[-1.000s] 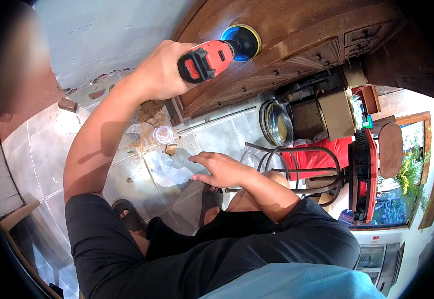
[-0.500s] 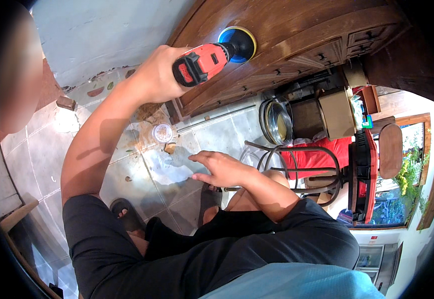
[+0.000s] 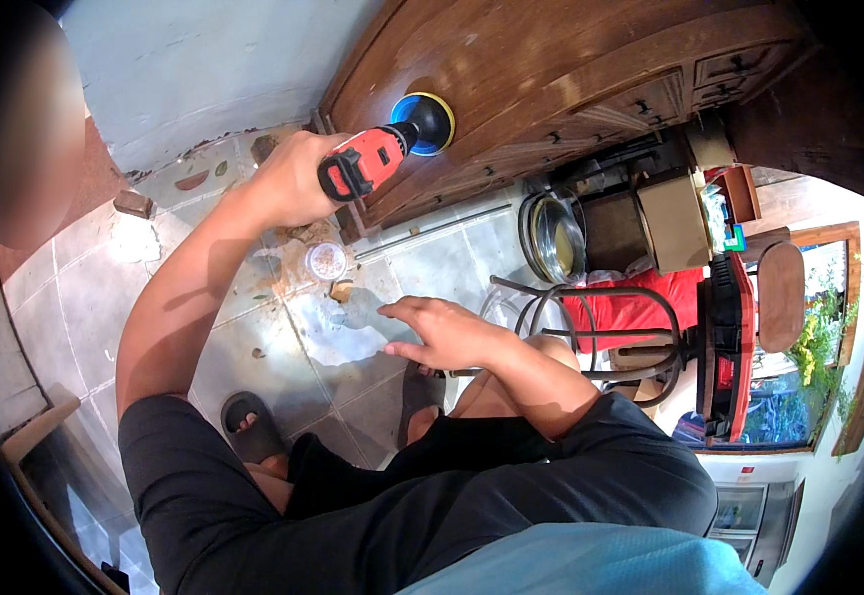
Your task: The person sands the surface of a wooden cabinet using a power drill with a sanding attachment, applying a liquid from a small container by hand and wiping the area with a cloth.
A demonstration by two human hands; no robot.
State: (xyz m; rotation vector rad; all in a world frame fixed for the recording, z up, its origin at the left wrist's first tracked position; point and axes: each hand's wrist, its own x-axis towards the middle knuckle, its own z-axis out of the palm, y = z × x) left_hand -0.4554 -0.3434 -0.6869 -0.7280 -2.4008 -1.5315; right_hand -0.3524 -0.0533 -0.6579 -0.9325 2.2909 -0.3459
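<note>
My left hand (image 3: pixel 300 178) is wrapped round a red and black cordless drill (image 3: pixel 372 161). A round backing pad (image 3: pixel 437 124), black with a blue and yellow rim, is fitted in its chuck. The pad lies against the brown wooden panel (image 3: pixel 531 59) of a piece of furniture with drawers. My right hand (image 3: pixel 442 332) holds nothing, its fingers apart, near my bent knee and above the tiled floor. A small clear round tub (image 3: pixel 326 262) and a small tan block (image 3: pixel 341 291) are on the floor between my hands.
A metal-framed stool (image 3: pixel 601 332) stands at the right, by a red bag (image 3: pixel 640 307), coiled tubing (image 3: pixel 554 238) and cardboard boxes (image 3: pixel 675 223). Brown dust (image 3: pixel 288 263) and fragments lie on the tiles. A pale wall (image 3: pixel 204 69) rises at the upper left.
My left hand has moved the drill and its pad left and slightly down along the wooden panel. My right hand has barely moved.
</note>
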